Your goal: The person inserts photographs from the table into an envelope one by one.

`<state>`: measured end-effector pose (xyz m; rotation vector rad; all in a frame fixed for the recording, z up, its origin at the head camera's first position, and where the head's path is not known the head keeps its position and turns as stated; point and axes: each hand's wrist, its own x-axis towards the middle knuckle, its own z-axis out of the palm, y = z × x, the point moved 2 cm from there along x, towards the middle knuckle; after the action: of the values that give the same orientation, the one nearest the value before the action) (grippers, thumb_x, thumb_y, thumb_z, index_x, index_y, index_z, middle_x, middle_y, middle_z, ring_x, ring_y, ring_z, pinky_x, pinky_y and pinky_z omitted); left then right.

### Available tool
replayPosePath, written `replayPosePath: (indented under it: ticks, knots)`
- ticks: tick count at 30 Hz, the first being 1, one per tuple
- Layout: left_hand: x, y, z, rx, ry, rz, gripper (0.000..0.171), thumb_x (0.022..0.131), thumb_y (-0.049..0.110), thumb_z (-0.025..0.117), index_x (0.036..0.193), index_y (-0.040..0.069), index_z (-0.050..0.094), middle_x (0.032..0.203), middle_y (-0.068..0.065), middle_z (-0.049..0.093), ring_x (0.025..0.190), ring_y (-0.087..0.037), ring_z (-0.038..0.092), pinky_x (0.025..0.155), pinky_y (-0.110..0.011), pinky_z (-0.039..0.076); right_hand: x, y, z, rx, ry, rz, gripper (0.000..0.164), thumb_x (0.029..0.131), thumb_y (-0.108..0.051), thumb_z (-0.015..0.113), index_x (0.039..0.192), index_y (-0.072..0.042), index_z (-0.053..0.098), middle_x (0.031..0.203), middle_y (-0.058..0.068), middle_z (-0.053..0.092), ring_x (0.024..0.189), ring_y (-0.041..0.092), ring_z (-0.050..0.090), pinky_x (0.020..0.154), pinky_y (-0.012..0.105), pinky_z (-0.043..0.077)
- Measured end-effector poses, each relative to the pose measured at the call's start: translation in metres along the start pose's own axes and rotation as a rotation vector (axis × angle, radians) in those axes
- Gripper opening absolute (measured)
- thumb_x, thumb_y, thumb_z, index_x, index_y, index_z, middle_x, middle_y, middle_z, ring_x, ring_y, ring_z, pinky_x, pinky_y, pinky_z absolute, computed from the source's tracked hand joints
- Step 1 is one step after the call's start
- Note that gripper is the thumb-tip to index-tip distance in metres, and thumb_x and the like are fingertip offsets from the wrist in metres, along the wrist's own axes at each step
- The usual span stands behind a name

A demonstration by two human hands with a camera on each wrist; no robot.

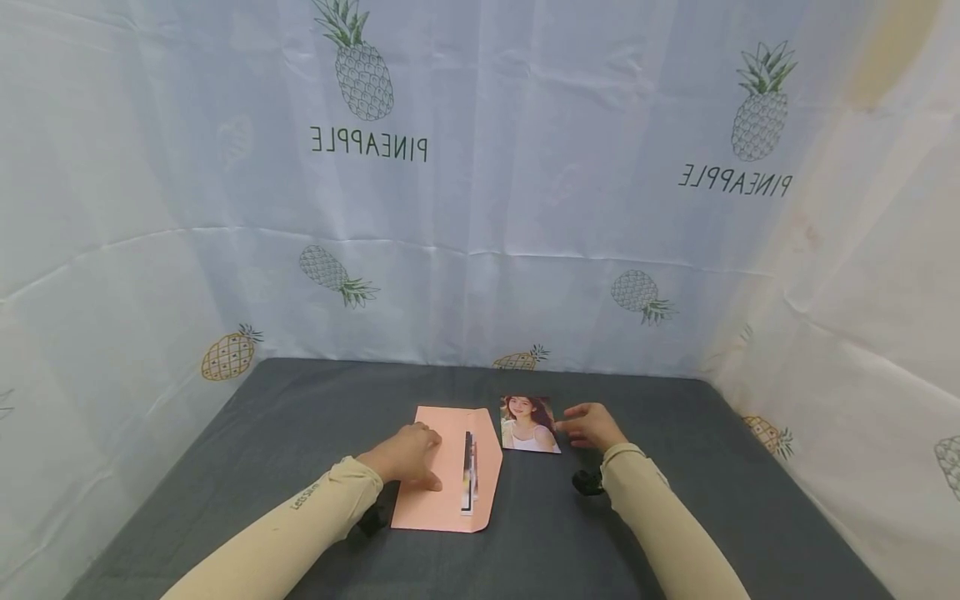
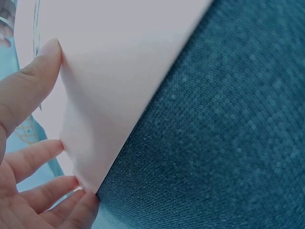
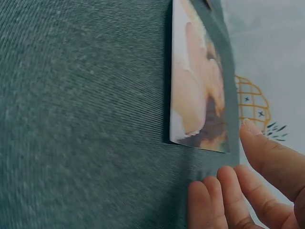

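Observation:
A pink envelope [image 1: 427,500] lies on the dark cloth with its flap [image 1: 489,467] opened out to the right. From its mouth shows a narrow strip of cards or prints [image 1: 468,475] with dark and white edges. My left hand [image 1: 408,457] rests on the envelope's left part, thumb and fingers spread; in the left wrist view the fingertips [image 2: 55,148] touch the paper near its edge. A photo print [image 1: 529,425] of a person in a white top lies right of the flap. Just off its right edge is my right hand [image 1: 592,427], fingers loosely bent, holding nothing.
The dark grey cloth [image 1: 322,400] covers the table. Behind it and at both sides hangs a white curtain [image 1: 480,192] printed with pineapples. Black wrist camera parts [image 1: 587,482] sit beneath the wrists.

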<state>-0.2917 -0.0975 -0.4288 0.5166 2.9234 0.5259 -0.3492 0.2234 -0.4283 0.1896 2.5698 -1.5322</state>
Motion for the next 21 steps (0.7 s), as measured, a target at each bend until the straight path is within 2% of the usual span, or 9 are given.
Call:
replayPosePath:
  ticks: [7,14,18,21]
  knots:
    - [0.001,0.000,0.000,0.006,-0.007,-0.007,0.072,0.065,0.032,0.090,0.123,0.001,0.061,0.128,-0.017,0.056,0.121,-0.034,0.051,0.105,-0.049,0.042,0.005,0.005,0.010,-0.056,0.033,0.017,0.043,0.080,-0.005,0.076,0.115,0.012,0.059,0.119,0.029,0.059,0.095,0.034,0.066,0.081,0.042,0.057]
    - [0.001,0.000,-0.001,0.020,-0.005,0.001,0.072,0.065,0.033,0.090,0.122,0.000,0.061,0.127,-0.017,0.057,0.120,-0.034,0.052,0.105,-0.048,0.042,0.008,0.001,0.016,-0.161,0.077,-0.009,0.042,0.073,-0.008,0.083,0.105,0.010,0.063,0.099,0.020,0.063,0.081,0.024,0.063,0.070,0.038,0.058]
    - [0.002,0.000,-0.002,0.022,-0.009,0.010,0.071,0.066,0.033,0.089,0.122,-0.001,0.061,0.126,-0.017,0.057,0.120,-0.034,0.052,0.105,-0.048,0.042,0.010,0.000,0.021,-0.268,0.096,-0.043,0.027,0.072,-0.018,0.084,0.074,-0.001,0.063,0.073,0.006,0.057,0.065,0.019,0.058,0.060,0.031,0.055]
    - [0.002,0.001,-0.002,0.020,-0.011,0.009,0.071,0.066,0.033,0.089,0.122,-0.001,0.061,0.125,-0.017,0.058,0.119,-0.033,0.052,0.105,-0.048,0.042,0.011,0.000,0.025,-0.327,0.095,-0.056,0.040,0.073,-0.022,0.084,0.055,-0.012,0.050,0.056,-0.004,0.041,0.054,0.014,0.048,0.052,0.026,0.049]
